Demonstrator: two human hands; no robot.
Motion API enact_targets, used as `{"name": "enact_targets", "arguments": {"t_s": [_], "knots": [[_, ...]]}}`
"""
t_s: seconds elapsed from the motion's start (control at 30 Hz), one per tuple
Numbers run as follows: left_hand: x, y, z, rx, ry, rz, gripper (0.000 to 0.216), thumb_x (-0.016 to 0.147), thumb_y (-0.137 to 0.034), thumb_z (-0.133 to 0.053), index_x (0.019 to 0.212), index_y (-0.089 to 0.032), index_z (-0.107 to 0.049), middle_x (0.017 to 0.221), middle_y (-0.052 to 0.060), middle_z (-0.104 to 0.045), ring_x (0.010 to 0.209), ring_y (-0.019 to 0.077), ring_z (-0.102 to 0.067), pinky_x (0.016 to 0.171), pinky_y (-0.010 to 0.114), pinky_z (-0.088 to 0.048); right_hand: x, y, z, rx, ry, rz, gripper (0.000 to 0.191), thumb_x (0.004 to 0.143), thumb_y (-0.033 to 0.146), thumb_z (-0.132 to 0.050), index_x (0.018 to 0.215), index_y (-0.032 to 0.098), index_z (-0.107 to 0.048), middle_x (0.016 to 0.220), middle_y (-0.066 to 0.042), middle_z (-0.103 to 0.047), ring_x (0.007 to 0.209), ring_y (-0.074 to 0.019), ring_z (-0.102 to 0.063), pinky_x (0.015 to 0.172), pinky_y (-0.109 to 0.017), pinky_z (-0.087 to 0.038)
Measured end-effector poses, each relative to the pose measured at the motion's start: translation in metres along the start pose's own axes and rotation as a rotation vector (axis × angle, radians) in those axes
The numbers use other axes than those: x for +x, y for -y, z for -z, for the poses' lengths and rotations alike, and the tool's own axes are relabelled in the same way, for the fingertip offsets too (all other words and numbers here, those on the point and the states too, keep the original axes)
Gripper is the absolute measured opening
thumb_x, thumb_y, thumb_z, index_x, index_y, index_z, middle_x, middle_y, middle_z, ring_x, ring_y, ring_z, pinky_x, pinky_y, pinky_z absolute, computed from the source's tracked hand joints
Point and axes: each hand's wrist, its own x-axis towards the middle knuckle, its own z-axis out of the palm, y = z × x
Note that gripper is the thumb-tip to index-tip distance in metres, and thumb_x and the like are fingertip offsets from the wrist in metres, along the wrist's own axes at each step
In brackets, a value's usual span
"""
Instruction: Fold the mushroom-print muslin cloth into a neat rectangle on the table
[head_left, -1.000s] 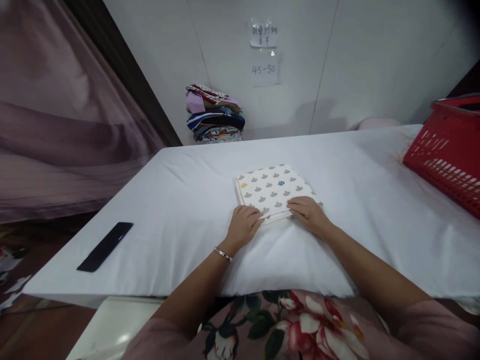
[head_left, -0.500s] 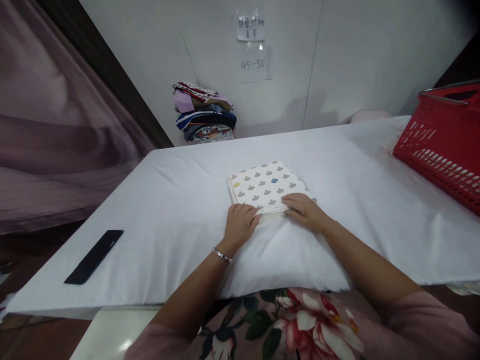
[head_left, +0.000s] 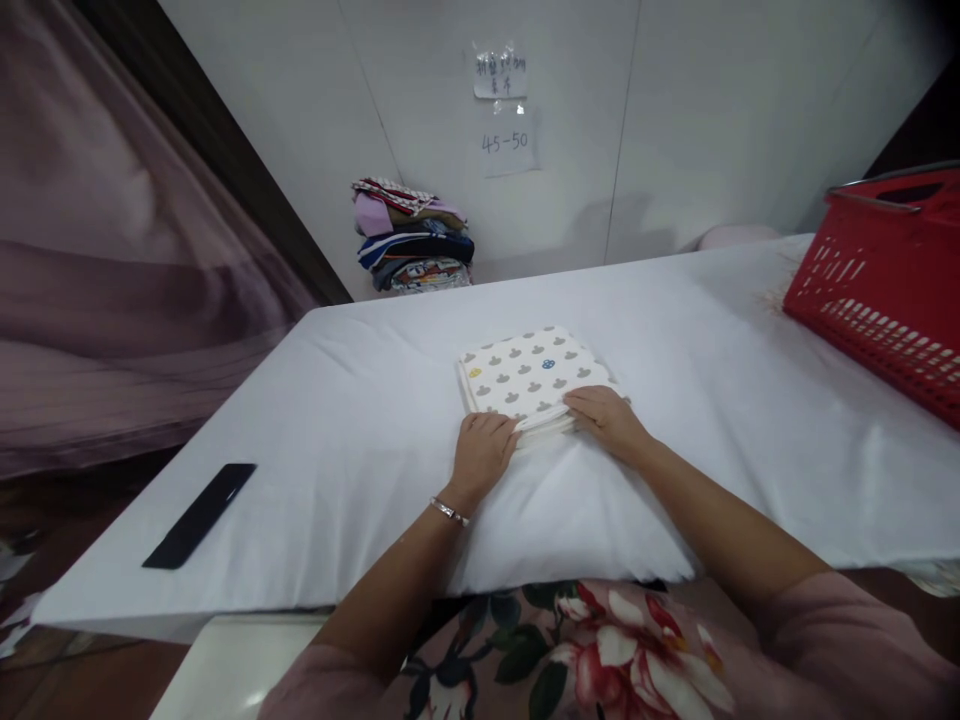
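Note:
A folded white cloth (head_left: 525, 372) with a grey mushroom-like print, plus one yellow and one blue motif, lies flat in layers on the white-covered table (head_left: 360, 400). My left hand (head_left: 484, 450) grips the near left part of its front edge, fingers on top and thumb at the edge. At the near right corner, my right hand (head_left: 609, 420) holds the same edge, its fingers over the top and its thumb hidden. Between both hands the layered white edge shows. A bracelet (head_left: 450, 511) circles my left wrist.
A black flat object (head_left: 201, 515) lies at the table's left. Behind the far edge rises a stack of folded fabrics (head_left: 416, 240). The red basket (head_left: 885, 290) stands at the right. Two paper notes (head_left: 510, 142) hang on the wall.
The front edge of the cloth looks slightly lifted or rolled between my hands compared with before. Both hands stay at nearly the same spots; the whole view has shifted a little.

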Motion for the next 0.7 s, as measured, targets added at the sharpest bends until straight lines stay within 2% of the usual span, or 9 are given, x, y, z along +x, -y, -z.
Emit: {"name": "enact_targets", "arguments": {"t_s": [0.33,0.57,0.7], "knots": [[-0.001,0.000,0.002,0.081,0.035,-0.033,0.021,0.092,-0.025,-0.047,0.103,-0.021,-0.064,0.097,0.004,-0.067,0.097,0.0215,-0.055,0.087,0.039,-0.038,-0.003,-0.002,-0.002,-0.028,0.037,0.079,0.024,0.092,0.023,-0.047,0.105,0.024,-0.067,0.108,-0.008,-0.068,0.102,-0.0237,-0.061,0.086,-0.045,-0.048],[-0.003,-0.007,0.004,0.072,0.073,0.005,0.023,0.092,-0.025,-0.046,0.107,-0.022,-0.063,0.100,0.006,-0.066,0.099,0.0231,-0.056,0.090,0.043,-0.037,-0.003,-0.003,-0.001,-0.046,0.069,0.089,0.024,0.092,0.024,-0.047,0.104,0.024,-0.068,0.109,-0.008,-0.068,0.103,-0.0239,-0.061,0.086,-0.044,-0.048],[-0.002,-0.010,0.004,0.074,0.052,0.006,0.029,0.090,-0.030,-0.050,0.116,-0.021,-0.058,0.110,0.008,-0.064,0.103,0.0245,-0.055,0.094,0.045,-0.035,-0.001,-0.001,0.000,-0.070,0.083,0.086,0.025,0.093,0.024,-0.045,0.103,0.026,-0.068,0.109,-0.007,-0.068,0.103,-0.0232,-0.061,0.086,-0.043,-0.047]]}}
